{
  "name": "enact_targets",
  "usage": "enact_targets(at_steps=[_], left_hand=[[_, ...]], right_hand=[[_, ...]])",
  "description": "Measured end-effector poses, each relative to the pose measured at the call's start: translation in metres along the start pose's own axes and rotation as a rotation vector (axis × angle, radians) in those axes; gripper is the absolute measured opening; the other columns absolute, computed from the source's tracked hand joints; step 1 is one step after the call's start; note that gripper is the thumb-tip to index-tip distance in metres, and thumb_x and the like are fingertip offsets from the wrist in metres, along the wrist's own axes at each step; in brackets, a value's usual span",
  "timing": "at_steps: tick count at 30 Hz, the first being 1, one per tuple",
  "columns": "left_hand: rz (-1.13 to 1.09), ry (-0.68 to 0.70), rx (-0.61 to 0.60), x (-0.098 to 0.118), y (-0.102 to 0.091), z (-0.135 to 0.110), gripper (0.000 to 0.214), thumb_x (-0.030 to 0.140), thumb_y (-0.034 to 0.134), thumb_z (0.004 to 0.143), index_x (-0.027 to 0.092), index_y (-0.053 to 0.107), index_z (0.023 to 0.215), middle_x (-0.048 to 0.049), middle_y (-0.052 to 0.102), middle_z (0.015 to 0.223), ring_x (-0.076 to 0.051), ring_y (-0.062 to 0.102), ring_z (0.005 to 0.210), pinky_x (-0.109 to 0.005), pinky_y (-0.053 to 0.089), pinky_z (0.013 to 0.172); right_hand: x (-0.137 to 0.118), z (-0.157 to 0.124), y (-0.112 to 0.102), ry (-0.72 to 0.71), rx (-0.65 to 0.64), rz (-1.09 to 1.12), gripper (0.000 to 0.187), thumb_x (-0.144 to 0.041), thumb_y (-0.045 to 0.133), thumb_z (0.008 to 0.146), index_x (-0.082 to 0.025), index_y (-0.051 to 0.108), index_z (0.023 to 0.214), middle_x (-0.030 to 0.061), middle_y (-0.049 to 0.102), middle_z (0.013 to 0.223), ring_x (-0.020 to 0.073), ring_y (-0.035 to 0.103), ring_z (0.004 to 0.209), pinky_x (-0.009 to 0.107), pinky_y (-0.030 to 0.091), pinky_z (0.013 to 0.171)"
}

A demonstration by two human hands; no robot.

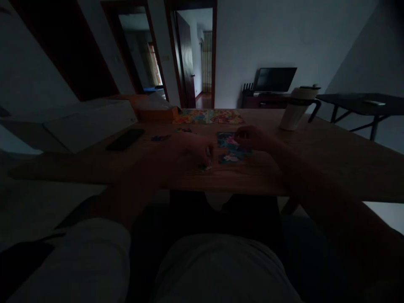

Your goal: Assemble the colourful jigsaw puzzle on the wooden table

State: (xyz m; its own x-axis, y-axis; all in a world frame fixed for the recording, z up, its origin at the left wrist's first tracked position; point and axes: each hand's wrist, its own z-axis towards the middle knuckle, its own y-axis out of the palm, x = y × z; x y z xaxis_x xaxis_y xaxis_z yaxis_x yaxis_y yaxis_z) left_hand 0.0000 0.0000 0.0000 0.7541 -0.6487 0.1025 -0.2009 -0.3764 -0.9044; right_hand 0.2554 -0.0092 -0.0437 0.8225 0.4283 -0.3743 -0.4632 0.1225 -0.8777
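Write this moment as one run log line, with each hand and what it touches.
left hand: at small jigsaw piece | right hand: on colorful jigsaw pieces | surface: wooden table

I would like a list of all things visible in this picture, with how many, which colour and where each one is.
wooden table: one, brown, across the view
printed puzzle sheet: one, multicoloured, far table edge
assembled jigsaw pieces: one group, pink and blue, table middle
smartphone: one, black, table left
tumbler: one, white with black handle, table right
orange box: one, orange, far left
monitor: one, black, by back wall
side table: one, dark, right
left hand: one, shadowed, over loose piece
right hand: one, shadowed, on assembled pieces
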Motion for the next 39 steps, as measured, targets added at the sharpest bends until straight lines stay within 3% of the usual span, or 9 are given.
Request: enact_targets(at_steps=[6, 9, 12, 15, 20, 23, 27, 33, 39], left_hand=[[-0.166, -0.068, 0.260, -0.053, 0.009, 0.002, 0.055, 0.055, 0.063, 0.085, 0.017, 0.064, 0.124, -0.0084, 0.073, 0.108, -0.021, 0.065, 0.090, -0.030, 0.049, 0.075], [-0.141, -0.136, 0.211, -0.064, 0.012, 0.001, 0.059, 0.062, 0.067, 0.079, 0.017, 0.067, 0.118, -0.0088, 0.073, 0.110, -0.022, 0.066, 0.091, -0.029, 0.048, 0.077], [-0.118, -0.142, 0.150, -0.058, 0.012, 0.003, 0.067, 0.068, 0.074, 0.067, 0.020, 0.070, 0.114, -0.0078, 0.073, 0.114, -0.024, 0.066, 0.097, -0.028, 0.047, 0.080], [-0.087, -0.144, 0.136, -0.045, 0.011, 0.005, 0.068, 0.069, 0.074, 0.065, 0.020, 0.071, 0.111, -0.0077, 0.073, 0.113, -0.024, 0.066, 0.097, -0.028, 0.046, 0.077], [-0.121, -0.134, 0.220, -0.037, 0.014, 0.006, 0.071, 0.062, 0.079, 0.062, 0.019, 0.064, 0.118, -0.0087, 0.070, 0.116, -0.025, 0.065, 0.099, -0.027, 0.046, 0.077], [-0.214, -0.078, 0.289, -0.035, 0.019, 0.011, 0.074, 0.052, 0.082, 0.061, 0.021, 0.058, 0.123, -0.0079, 0.068, 0.118, -0.024, 0.064, 0.102, -0.027, 0.047, 0.079], [-0.304, 0.028, 0.353, -0.028, 0.026, 0.021, 0.059, 0.044, 0.080, 0.068, 0.019, 0.057, 0.117, -0.0074, 0.069, 0.109, -0.022, 0.065, 0.095, -0.028, 0.049, 0.076], [-0.363, 0.109, 0.428, -0.018, 0.033, 0.028, 0.044, 0.042, 0.075, 0.075, 0.018, 0.059, 0.109, -0.0058, 0.068, 0.103, -0.020, 0.065, 0.090, -0.027, 0.049, 0.072], [-0.427, 0.169, 0.418, -0.017, 0.036, 0.029, 0.050, 0.035, 0.069, 0.078, 0.019, 0.053, 0.122, -0.0035, 0.067, 0.097, -0.017, 0.064, 0.084, -0.026, 0.049, 0.069]], right_hand=[[0.014, -0.005, 0.003, 0.071, -0.150, 0.010, 0.029, -0.042, 0.063, 0.089, -0.016, 0.075, 0.095, 0.0077, 0.073, 0.087, 0.0171, 0.061, 0.074, 0.029, 0.043, 0.066], [0.005, -0.009, 0.003, 0.045, -0.234, 0.048, 0.036, -0.046, 0.067, 0.086, -0.016, 0.075, 0.105, 0.0068, 0.072, 0.086, 0.0174, 0.061, 0.075, 0.028, 0.044, 0.066], [-0.009, -0.015, 0.002, -0.007, -0.345, 0.043, 0.052, -0.054, 0.075, 0.079, -0.019, 0.074, 0.117, 0.0059, 0.071, 0.085, 0.0177, 0.061, 0.072, 0.029, 0.044, 0.066], [-0.018, -0.019, 0.000, -0.064, -0.431, 0.015, 0.062, -0.061, 0.077, 0.073, -0.024, 0.074, 0.124, 0.0045, 0.070, 0.084, 0.0181, 0.061, 0.071, 0.030, 0.044, 0.067], [-0.016, -0.017, -0.001, -0.031, -0.493, -0.004, 0.070, -0.068, 0.073, 0.073, -0.027, 0.072, 0.129, 0.0030, 0.068, 0.078, 0.0181, 0.060, 0.067, 0.029, 0.043, 0.063], [-0.012, -0.015, -0.002, -0.029, -0.501, -0.009, 0.068, -0.066, 0.072, 0.074, -0.026, 0.071, 0.130, 0.0031, 0.068, 0.077, 0.0180, 0.059, 0.066, 0.029, 0.042, 0.062], [-0.004, -0.015, -0.005, -0.029, -0.453, -0.035, 0.061, -0.062, 0.070, 0.078, -0.026, 0.073, 0.127, 0.0041, 0.069, 0.079, 0.0185, 0.059, 0.067, 0.030, 0.042, 0.064], [0.006, -0.014, -0.006, -0.017, -0.455, -0.032, 0.058, -0.056, 0.069, 0.082, -0.027, 0.070, 0.132, 0.0055, 0.072, 0.083, 0.0204, 0.062, 0.071, 0.031, 0.045, 0.067], [0.008, -0.012, -0.004, 0.010, -0.453, -0.047, 0.057, -0.055, 0.071, 0.080, -0.028, 0.071, 0.131, 0.0052, 0.073, 0.089, 0.0209, 0.063, 0.073, 0.031, 0.045, 0.069]])
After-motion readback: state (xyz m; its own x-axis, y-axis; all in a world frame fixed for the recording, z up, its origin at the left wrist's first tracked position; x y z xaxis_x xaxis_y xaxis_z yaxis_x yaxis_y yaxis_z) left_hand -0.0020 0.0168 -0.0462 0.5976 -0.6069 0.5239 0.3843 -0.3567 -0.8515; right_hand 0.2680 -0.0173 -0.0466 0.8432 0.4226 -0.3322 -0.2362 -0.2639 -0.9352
